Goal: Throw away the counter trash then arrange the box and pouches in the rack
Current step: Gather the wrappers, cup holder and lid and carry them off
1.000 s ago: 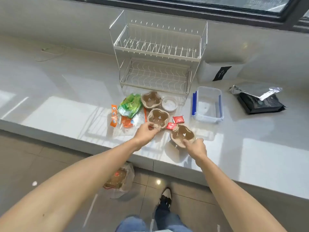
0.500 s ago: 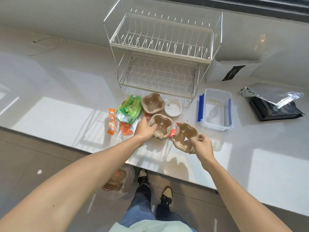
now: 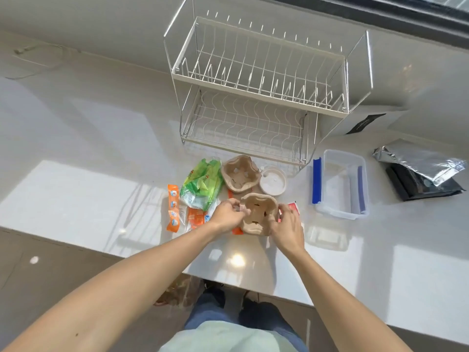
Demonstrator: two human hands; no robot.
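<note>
Head view: both hands are gripping a moulded pulp cup holder (image 3: pixel 257 214) on the tabletop (image 3: pixel 355 262), left hand (image 3: pixel 225 216) fingers clamped on its left rim, right hand (image 3: pixel 288 228) fingers clamped on its right rim; clear plastic box (image 3: pixel 338 184) is lying well right.

no print here can be read. the green wrapper (image 3: pixel 201 184), the orange packets (image 3: pixel 173 208) and the black label (image 3: pixel 365 123) on the white bag carry marks too blurred to make out.
</note>
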